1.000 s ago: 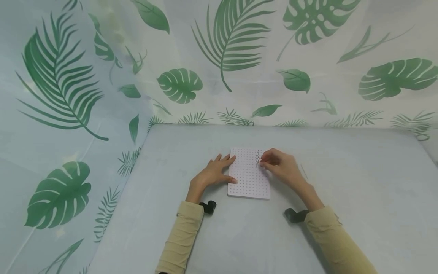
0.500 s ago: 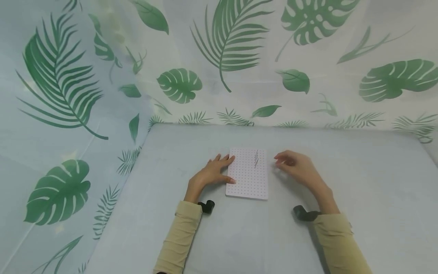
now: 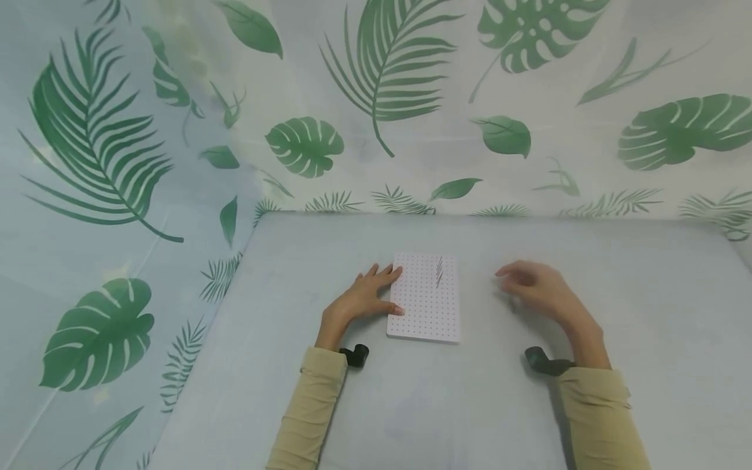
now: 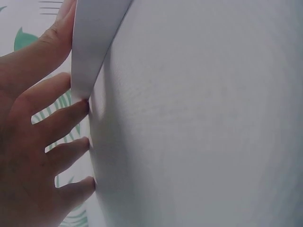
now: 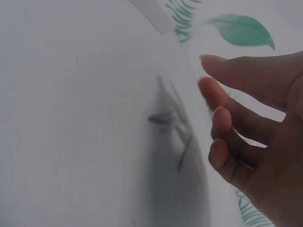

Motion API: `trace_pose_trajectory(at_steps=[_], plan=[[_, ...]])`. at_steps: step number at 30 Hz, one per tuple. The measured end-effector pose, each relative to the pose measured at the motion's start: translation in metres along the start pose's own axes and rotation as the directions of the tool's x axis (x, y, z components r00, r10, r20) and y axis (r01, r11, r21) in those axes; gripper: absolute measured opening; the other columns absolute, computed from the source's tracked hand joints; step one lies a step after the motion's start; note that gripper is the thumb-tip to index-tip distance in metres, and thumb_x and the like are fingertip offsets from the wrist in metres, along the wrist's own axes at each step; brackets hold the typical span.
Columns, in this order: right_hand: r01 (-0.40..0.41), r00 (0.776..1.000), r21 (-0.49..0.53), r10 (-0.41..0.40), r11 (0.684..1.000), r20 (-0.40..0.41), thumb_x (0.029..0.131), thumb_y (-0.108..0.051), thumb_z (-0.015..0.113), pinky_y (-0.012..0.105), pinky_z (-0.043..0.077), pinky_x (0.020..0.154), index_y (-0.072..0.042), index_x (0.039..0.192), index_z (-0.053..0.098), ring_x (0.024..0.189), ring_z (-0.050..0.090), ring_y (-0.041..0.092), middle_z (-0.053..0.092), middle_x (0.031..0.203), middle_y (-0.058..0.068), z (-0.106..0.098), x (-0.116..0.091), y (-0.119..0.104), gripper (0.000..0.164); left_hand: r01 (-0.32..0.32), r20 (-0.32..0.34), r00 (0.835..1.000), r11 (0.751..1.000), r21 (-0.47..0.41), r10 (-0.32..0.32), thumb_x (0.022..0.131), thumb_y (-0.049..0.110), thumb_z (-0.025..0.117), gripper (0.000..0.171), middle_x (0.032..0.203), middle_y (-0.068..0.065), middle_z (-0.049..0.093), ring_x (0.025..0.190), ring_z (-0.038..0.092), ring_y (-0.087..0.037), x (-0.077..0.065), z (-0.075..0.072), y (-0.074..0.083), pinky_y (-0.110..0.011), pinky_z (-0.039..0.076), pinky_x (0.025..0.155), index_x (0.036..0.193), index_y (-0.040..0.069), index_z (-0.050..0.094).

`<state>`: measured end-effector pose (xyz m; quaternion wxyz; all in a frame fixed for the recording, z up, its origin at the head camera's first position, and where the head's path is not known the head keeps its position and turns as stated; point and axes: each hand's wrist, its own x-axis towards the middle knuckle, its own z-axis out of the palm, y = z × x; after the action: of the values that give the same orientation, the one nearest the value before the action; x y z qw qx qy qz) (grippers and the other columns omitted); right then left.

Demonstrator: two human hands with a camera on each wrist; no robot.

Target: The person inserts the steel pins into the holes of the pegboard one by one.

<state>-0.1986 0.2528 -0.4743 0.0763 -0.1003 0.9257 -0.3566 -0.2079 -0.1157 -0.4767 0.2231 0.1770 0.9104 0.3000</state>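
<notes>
A white board (image 3: 420, 313) dotted with small holes lies flat on the table. Several thin dark pins (image 3: 438, 273) stand in a slanting row near its upper right. My left hand (image 3: 364, 294) rests spread along the board's left side, thumb on its face; in the left wrist view the other fingers reach past the board's thick edge (image 4: 94, 42). To the right of the board hovers my right hand (image 3: 537, 287), fingers loosely curved, a gap between thumb and index finger and nothing in it. In the right wrist view, a thin dark pin (image 5: 184, 153) lies in the hand's shadow.
The pale table (image 3: 458, 405) ends at a back edge against a white leaf-print curtain (image 3: 435, 143), which also hangs along the left side. Black camera mounts (image 3: 356, 356) sit at both wrists, below tan sleeves.
My right hand has left the pins on the board and moved right, out over the table. The left hand stays at the board's left side.
</notes>
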Motion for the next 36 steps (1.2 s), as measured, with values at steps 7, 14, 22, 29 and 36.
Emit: trace_pose_trajectory(at_steps=[7,14,22,29,36], plan=[[-0.037,0.998,-0.019,0.038,0.999,0.047,0.093,-0.022,0.076,0.032,0.052,0.077,-0.007,0.126,0.071,0.098,0.067,0.028,0.073,0.105,0.013,-0.008,-0.006,0.013,0.036,0.008,-0.006,1.0,1.0,-0.013,-0.008,0.088,0.035,0.081,0.092,0.171,-0.008,0.021,0.161,0.004,-0.033,0.0,0.001,0.0,-0.054,0.001,0.13,0.163,0.018,0.031],[-0.037,0.991,-0.012,0.038,0.999,0.129,0.087,-0.026,0.082,0.05,0.053,0.089,-0.007,0.133,0.066,0.11,0.063,0.038,0.068,0.12,0.022,-0.01,-0.009,0.014,0.052,0.0,-0.009,1.0,1.0,-0.03,-0.001,0.088,0.035,0.081,0.092,0.171,-0.009,0.021,0.161,0.004,-0.033,-0.002,0.0,0.0,-0.054,0.001,0.13,0.163,0.016,0.031],[-0.031,0.987,-0.028,0.035,0.999,0.159,0.083,-0.025,0.085,0.064,0.049,0.096,-0.006,0.136,0.063,0.118,0.058,0.046,0.063,0.128,0.028,-0.008,-0.01,0.019,0.06,0.002,-0.002,1.0,0.999,-0.033,-0.002,0.088,0.034,0.081,0.092,0.171,-0.009,0.021,0.161,0.003,-0.033,-0.001,0.0,0.002,-0.054,0.0,0.13,0.163,0.017,0.031],[-0.032,0.989,-0.03,0.036,0.999,0.145,0.084,-0.023,0.084,0.063,0.05,0.096,-0.005,0.131,0.066,0.116,0.059,0.045,0.064,0.126,0.026,-0.007,-0.01,0.021,0.054,0.003,-0.004,1.0,1.0,-0.022,-0.003,0.088,0.034,0.082,0.092,0.171,-0.009,0.021,0.161,0.003,-0.033,-0.001,0.002,0.002,-0.054,0.0,0.13,0.163,0.018,0.031],[-0.055,0.992,-0.042,0.06,0.998,0.108,0.089,-0.025,0.08,0.042,0.052,0.081,-0.007,0.125,0.069,0.103,0.061,0.033,0.067,0.112,0.016,-0.008,-0.01,0.021,0.042,-0.001,-0.008,1.0,1.0,-0.023,0.0,0.088,0.034,0.082,0.092,0.171,-0.009,0.022,0.161,0.003,-0.033,0.0,0.001,0.002,-0.055,0.0,0.13,0.163,0.018,0.031]])
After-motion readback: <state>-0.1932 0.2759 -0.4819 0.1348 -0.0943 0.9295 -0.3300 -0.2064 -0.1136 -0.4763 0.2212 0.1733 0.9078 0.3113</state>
